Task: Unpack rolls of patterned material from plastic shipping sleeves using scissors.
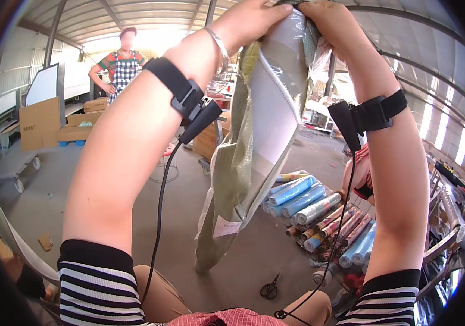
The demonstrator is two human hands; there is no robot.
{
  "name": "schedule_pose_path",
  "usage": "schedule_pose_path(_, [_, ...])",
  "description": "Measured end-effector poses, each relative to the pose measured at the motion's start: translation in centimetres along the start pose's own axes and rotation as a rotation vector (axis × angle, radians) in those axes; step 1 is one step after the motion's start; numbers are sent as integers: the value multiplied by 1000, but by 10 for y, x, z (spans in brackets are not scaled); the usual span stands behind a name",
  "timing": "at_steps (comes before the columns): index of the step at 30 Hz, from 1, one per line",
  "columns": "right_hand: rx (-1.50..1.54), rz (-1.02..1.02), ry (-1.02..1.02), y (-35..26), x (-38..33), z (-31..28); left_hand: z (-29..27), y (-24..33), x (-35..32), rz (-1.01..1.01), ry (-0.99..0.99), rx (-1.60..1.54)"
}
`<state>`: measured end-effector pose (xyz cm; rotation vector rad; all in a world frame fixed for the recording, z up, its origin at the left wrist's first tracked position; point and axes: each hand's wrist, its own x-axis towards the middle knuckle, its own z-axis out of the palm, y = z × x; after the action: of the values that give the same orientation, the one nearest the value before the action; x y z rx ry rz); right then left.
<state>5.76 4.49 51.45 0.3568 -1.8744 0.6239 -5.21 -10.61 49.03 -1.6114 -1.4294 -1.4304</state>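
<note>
Both my arms are raised. My left hand (pixel 250 20) and my right hand (pixel 334 23) meet at the upper edge of the picture, closed on the top end of an olive-green woven sack (pixel 224 190). The sack hangs upright between my forearms, its lower end near the floor. A roll in clear plastic wrap (pixel 284 81), pale with a grey-green band, shows through the sack's open side. A small white label (pixel 226 227) sits low on the sack. Some of my fingertips are hidden at the top. Black scissors (pixel 269 288) lie on the floor below.
Several wrapped rolls (pixel 308 209), blue and patterned, are piled on the floor at right. Someone crouches there (pixel 354 174), partly behind my right arm. A person in a checked apron (pixel 125 70) stands far left near cardboard boxes (pixel 39 124) and a wheeled cart (pixel 17 171).
</note>
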Motion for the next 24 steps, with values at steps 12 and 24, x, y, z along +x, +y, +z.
schedule_pose_path(12, [345,-44,-313,-4,6,16,-39,13,28,276,158,884])
schedule_pose_path(24, [-20,-46,-315,9,32,9,-60,12,40,67,4,494])
